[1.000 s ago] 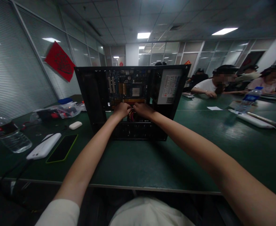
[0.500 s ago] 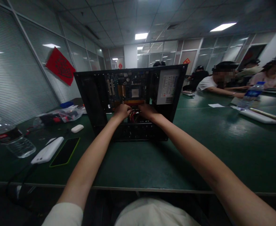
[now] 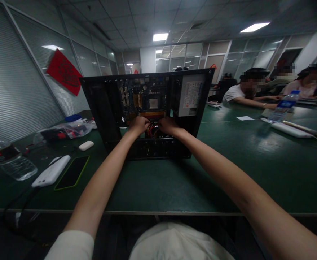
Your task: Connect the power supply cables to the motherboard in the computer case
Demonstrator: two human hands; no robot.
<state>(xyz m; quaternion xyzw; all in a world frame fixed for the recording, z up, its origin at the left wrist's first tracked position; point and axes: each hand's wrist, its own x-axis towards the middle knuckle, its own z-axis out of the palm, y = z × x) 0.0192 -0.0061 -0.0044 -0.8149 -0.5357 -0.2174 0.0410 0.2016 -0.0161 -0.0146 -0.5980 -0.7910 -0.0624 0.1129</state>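
Observation:
An open black computer case [image 3: 104, 108] stands on the green table [image 3: 158, 184], its motherboard [image 3: 144, 99] and grey power supply [image 3: 192, 95] facing me. Both my arms reach into its lower part. My left hand [image 3: 139, 125] is curled into a loose fist beside a bundle of red cables [image 3: 151, 130]. My right hand [image 3: 167, 125] is also closed, knuckles up, at the other side of the same cables. What the fingers grip is hidden behind the knuckles.
At the left lie a white power bank [image 3: 51, 175], a dark phone [image 3: 73, 172], a white earbud case [image 3: 86, 145], a plastic bag of parts [image 3: 66, 130] and a water bottle [image 3: 8, 159]. Other people sit at the far right behind another bottle [image 3: 282, 108].
Both hands stay inside the case by the red cables, with only small shifts. The view has tilted slightly.

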